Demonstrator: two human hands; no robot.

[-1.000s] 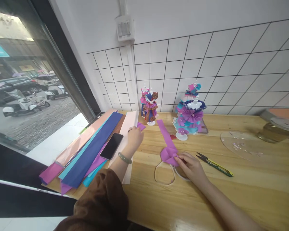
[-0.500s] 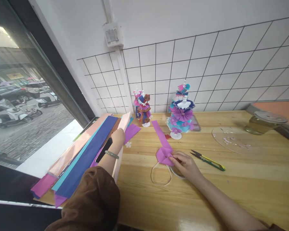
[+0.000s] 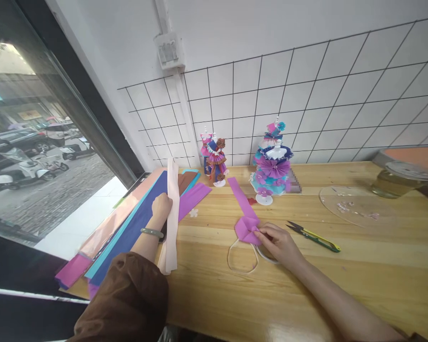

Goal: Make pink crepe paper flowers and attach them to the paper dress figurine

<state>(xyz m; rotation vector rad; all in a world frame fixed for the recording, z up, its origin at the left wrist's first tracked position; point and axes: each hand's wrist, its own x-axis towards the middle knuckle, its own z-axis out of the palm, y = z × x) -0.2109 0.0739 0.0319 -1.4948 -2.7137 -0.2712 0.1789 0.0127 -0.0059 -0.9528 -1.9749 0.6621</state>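
My left hand [image 3: 161, 207] is closed at the left edge of a pale pink crepe paper strip [image 3: 172, 223]; its fingertips are hidden. Blue crepe paper [image 3: 135, 223] lies beside and beneath that arm, and a dark phone, mostly covered, shows near the wrist. Between thumb and fingers, my right hand [image 3: 276, 242] pinches a folded purple crepe paper piece [image 3: 245, 229]. From under this piece loops a white cord [image 3: 231, 266]. A flat purple strip [image 3: 240, 195] reaches back from it. To the right of my right hand lie thread snips [image 3: 316, 237].
Small dress forms in paper dresses [image 3: 217, 164] stand at the back, with a larger dressed form [image 3: 273, 166] to their right. A clear round plate [image 3: 349, 206] holds small beads. Behind it is a ribbon spool [image 3: 401, 178]. A white flower cutout [image 3: 193, 213] lies mid-table.
My left hand has moved left and slightly nearer, and the pale pink strip has swung more upright, uncovering brown and teal paper behind. My right hand keeps its pinch on the purple paper.
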